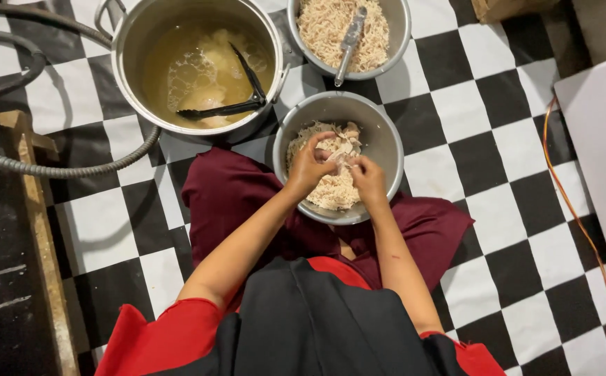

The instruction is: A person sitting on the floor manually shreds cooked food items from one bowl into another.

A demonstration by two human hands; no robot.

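A: Chicken piece [341, 147]: where?
B: Head view: over the near bowl [386, 139], between my hands. Left hand [308, 167] pinches its left end, right hand [368, 175] its right; long axis crosswise, equally near.

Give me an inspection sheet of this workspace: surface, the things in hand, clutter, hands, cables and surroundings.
Surface: black-and-white checkered floor.
Things in hand: chicken piece over shredded meat in the near metal bowl.
Clutter: large pot of broth with black tongs; second bowl of shreds with metal tongs.
Hands: left hand and right hand both pinch the chicken piece.
Cables: grey corrugated hose; orange cord.
Surroundings: wooden plank, white board.
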